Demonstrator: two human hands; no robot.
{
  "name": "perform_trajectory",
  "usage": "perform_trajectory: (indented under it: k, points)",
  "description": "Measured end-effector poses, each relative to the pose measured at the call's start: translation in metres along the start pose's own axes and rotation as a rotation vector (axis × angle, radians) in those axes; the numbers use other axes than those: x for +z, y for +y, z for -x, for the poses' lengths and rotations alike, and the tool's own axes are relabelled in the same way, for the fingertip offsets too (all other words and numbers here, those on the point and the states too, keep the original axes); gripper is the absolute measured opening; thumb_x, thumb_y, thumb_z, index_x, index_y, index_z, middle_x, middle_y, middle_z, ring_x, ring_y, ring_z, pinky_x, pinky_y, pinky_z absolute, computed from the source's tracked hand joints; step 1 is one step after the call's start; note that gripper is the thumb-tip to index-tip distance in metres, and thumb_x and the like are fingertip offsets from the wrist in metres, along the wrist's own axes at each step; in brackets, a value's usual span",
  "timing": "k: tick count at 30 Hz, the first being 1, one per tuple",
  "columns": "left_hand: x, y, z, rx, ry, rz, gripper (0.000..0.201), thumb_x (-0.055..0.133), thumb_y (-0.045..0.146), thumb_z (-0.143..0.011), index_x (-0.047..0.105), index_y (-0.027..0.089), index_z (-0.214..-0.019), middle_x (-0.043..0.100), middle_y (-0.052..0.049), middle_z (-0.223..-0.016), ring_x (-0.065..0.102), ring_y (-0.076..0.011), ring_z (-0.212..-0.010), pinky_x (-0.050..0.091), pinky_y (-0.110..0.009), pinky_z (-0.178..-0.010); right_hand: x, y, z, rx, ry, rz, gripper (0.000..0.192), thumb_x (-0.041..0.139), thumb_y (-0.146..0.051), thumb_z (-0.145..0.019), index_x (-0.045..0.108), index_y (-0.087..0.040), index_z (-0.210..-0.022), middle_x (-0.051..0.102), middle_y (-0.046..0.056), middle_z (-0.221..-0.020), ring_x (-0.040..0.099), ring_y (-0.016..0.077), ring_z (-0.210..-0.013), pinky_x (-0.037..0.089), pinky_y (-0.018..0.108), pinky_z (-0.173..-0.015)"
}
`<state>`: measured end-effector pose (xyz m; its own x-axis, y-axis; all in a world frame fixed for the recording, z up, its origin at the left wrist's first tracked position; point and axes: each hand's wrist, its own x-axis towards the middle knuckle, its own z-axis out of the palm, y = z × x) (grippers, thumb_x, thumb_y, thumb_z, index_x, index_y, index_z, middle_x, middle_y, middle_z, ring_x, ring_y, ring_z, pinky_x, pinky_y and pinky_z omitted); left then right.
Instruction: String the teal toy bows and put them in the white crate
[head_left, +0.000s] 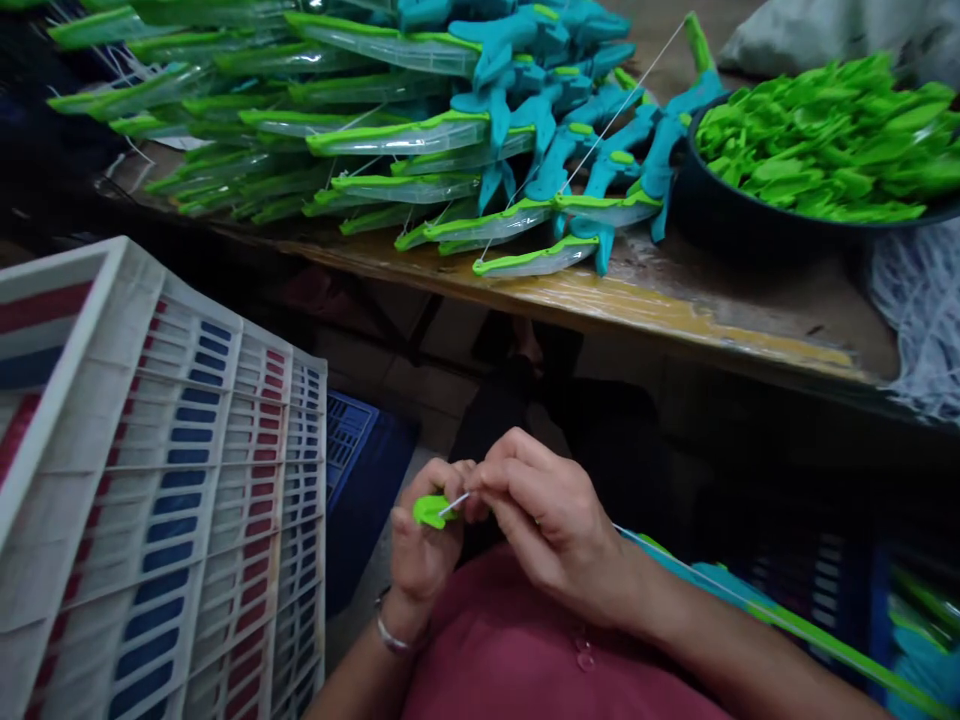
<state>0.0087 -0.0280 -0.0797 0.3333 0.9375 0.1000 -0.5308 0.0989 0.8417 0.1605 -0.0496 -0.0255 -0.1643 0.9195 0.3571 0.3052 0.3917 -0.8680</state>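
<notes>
Seen from the head camera, the person sits low before a wooden workbench (675, 300), and both hands work below its front edge, over the lap.

The left hand (421, 545) is closed around a small green plastic piece (430, 510), pinched between thumb and fingers; only the rounded end of it shows. The right hand (551, 520) is closed too, its fingertips pinching a thin white string (454, 503) that meets the green piece. Whether the string already passes through the piece, I cannot tell.

I judge the green piece to be light, stiff and rather smooth, so it is best taken by its flat sides, as the left hand does. The string is soft and limp; it should be held close to its end, or it will bend away.

On the workbench lies a big pile of toy bows (390, 130), green and blue. At the right end of the workbench stands a dark bowl (720, 225) full of green parts (825, 140). To the left, below the workbench, is a white crate (150, 480).
</notes>
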Motion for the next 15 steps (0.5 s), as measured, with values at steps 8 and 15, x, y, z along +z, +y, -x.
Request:
perform_trajectory:
  k: [8,15]
  points:
    - [-0.0027,-0.0014,0.0092,-0.039,0.015,-0.012,0.050,0.053,0.070,-0.093,0.058,0.023,-0.076,0.043,-0.001,-0.066,0.036,-0.0179,-0.063,0.039,-0.034,-0.067,0.0025,-0.0006,0.0051,-0.097,-0.019,0.135,0.018,0.046,-0.008,-0.100,0.064,-0.011,-0.102,0.058,0.006,-0.086,0.056,0.0149,-0.074,0.048,0.026,-0.061]
    - [-0.0047,-0.0018,0.0099,-0.075,0.015,-0.056,0.050,0.052,0.070,-0.092,0.060,0.024,-0.074,0.044,-0.002,-0.066,0.038,-0.0201,-0.064,0.040,-0.036,-0.067,0.0046,0.0034,0.0078,-0.131,0.001,0.193,0.020,0.045,-0.008,-0.100,0.064,-0.012,-0.101,0.059,0.006,-0.087,0.057,0.0147,-0.073,0.048,0.024,-0.059]
